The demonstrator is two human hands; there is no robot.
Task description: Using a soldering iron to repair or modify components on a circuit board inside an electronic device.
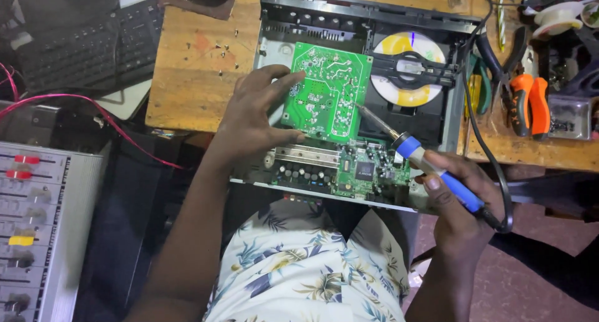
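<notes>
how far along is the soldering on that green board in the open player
Done: the player's case is open, and the green circuit board is turned solder side up. In hand: the left hand steadies the board while the right hand holds the blue-handled soldering iron, its tip at the board's right edge. Left: the board is not yet set back, and loose screws lie on the bench.

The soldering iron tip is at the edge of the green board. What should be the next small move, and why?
Probably ease the soldering iron tip a little leftward onto a solder joint of the green circuit board. The tip sits at the board's right edge, the left hand grips the tilted board solder-side up, and the right hand holds the iron like a pen.
</notes>
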